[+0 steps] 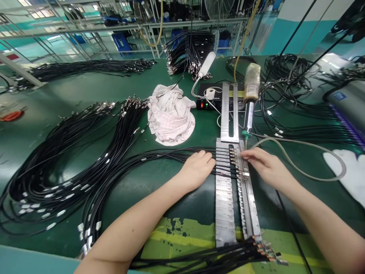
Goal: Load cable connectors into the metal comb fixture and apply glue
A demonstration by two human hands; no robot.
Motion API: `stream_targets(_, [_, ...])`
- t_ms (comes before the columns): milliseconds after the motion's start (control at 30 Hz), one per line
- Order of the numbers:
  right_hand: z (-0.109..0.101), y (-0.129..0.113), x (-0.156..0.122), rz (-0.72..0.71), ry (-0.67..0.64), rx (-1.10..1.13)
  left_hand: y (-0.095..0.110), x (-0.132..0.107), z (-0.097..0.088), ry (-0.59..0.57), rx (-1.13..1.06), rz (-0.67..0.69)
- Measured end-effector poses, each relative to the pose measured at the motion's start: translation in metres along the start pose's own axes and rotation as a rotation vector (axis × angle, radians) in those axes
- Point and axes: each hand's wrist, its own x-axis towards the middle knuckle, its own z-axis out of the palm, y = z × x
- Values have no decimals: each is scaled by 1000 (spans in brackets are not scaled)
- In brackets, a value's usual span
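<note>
A long metal fixture point(228, 201) with slots lies on the green bench. Several black cables point(171, 154) run from the left into its upper slots, their connector tips point(238, 163) lined up on the right side. My left hand point(196, 169) rests with curled fingers on these cables at the fixture's left edge. My right hand point(264, 165) lies at the fixture's right edge, its fingertips pinching at the connector tips. A glue syringe point(250, 99) hangs just above the fixture.
A big bundle of black cables point(71, 171) fills the left of the bench. A crumpled white cloth point(169, 114), a black control box point(209, 101), a grey hose point(308, 146) and a white glove point(349, 171) lie around. More cables point(228, 253) lie near the front edge.
</note>
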Motion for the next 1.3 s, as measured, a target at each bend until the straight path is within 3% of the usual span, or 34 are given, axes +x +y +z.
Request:
stream_targets(200, [-2, 1, -30, -23, 30, 25, 0, 0, -3, 63, -24, 5])
stream_targets(400, [6, -5, -37, -50, 43, -7, -13, -9, -20, -20, -271, -64])
stream_targets(733, [6, 1, -35, -84, 1, -74, -13, -3, -9, 5, 31, -91])
stream_targets(1067, [0, -2, -21, -126, -56, -172, -9, -2, -12, 15, 52, -77])
stream_targets(1300, [5, -3, -26, -176, -105, -312, -3, -1, -16, -12, 24, -87])
